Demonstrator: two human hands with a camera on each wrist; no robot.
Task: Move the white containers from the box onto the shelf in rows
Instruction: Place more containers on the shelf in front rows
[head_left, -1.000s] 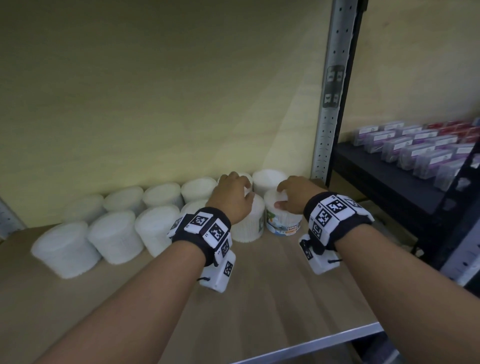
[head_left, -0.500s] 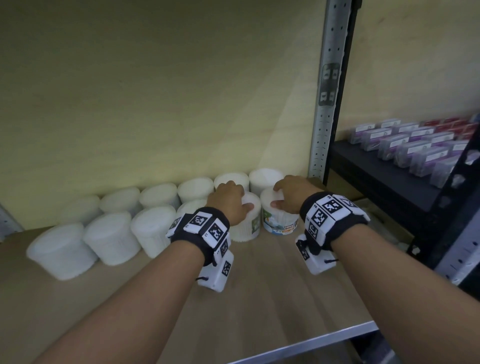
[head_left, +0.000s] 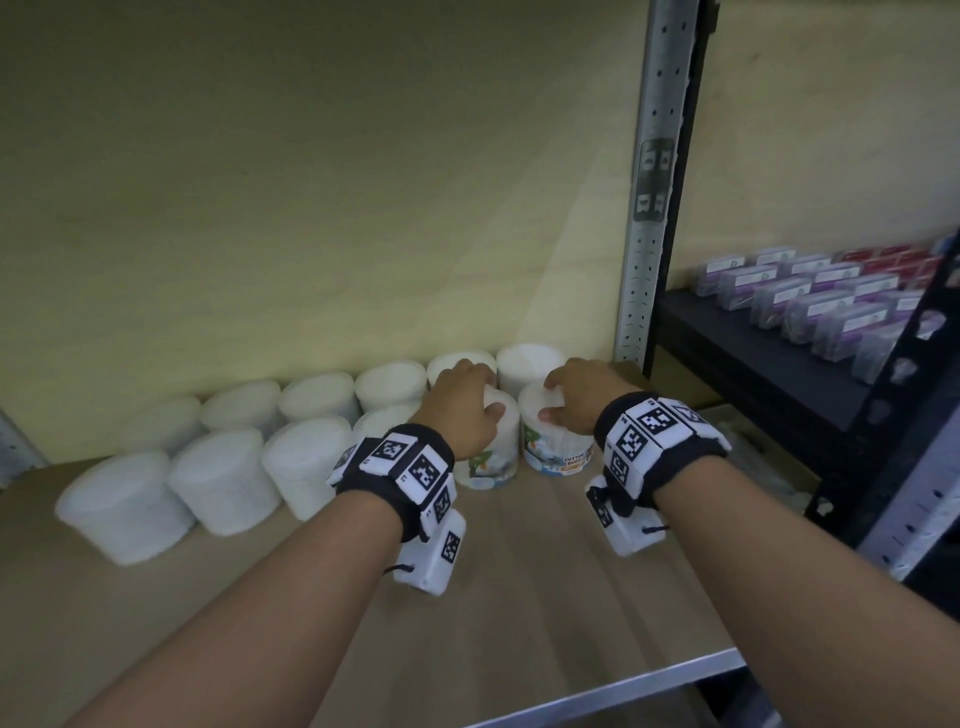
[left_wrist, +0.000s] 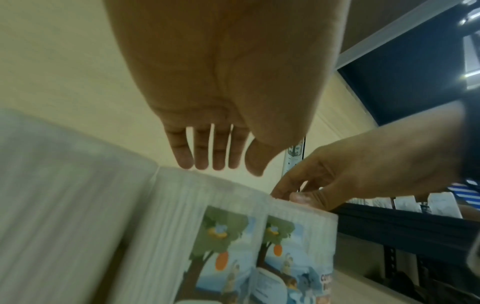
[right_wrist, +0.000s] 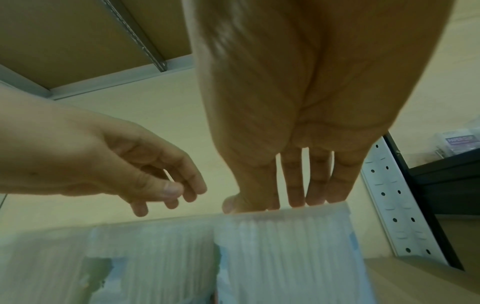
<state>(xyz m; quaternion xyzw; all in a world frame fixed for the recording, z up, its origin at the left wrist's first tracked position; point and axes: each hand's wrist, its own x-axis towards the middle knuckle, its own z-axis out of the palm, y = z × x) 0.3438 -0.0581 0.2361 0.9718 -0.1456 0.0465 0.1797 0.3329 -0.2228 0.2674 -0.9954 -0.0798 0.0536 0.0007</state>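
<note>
Since earlier: both hands sit a little farther forward on the two front-right containers; rows of containers unchanged.
Shelf (head_left: 545, 597): light wood board with a metal front lip, both forearms reaching in over it.
Left hand (head_left: 464, 410): fingers straight and relaxed over the top of the left labelled container (head_left: 493, 452); left wrist view shows fingertips at or just above the lid, contact hard to call through blur. Grip: loose, nothing held.
Right hand (head_left: 584, 397): fingers (right_wrist: 296, 185) straight, tips resting on the lid of the right labelled container (head_left: 556, 441); thumb at the near edge. Grip: loose, pressing down, not wrapped around it.
Labelled containers: upright, touching side by side, at the right end of the front row; tree-and-orange picture faces out.
Front row (head_left: 218, 483): plain white containers running left from the labelled pair, close together.
Back row (head_left: 389, 384): more white containers behind, against the back panel (head_left: 311, 182), reaching to near the upright post.
Post (head_left: 649, 182): perforated grey metal, right of the rows.
Far right: black shelf (head_left: 753, 358) carrying small purple-labelled boxes (head_left: 810, 301) in rows.
</note>
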